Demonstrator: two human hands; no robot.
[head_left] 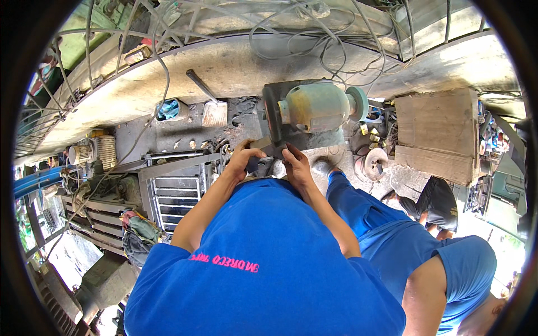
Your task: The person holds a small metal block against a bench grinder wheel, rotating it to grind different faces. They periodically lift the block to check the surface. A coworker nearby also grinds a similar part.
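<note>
Bare-handed work at a grinder (318, 109): dark piece (274, 150) held just beside the near edge of the wheel (273, 113).

A shovel (214, 113) is stood at the left, apart. The piece's left end appears gripped by the left hand (246, 158); its right end appears pinched by the right hand (295, 164). Contact with the wheel cannot be confirmed, nor whether it is turning. If so, fingertips could be scraped through their closeness, or the piece snatched through a loose grip. At the right, a co-worker (392, 246) could be struck by flung grit.
</note>
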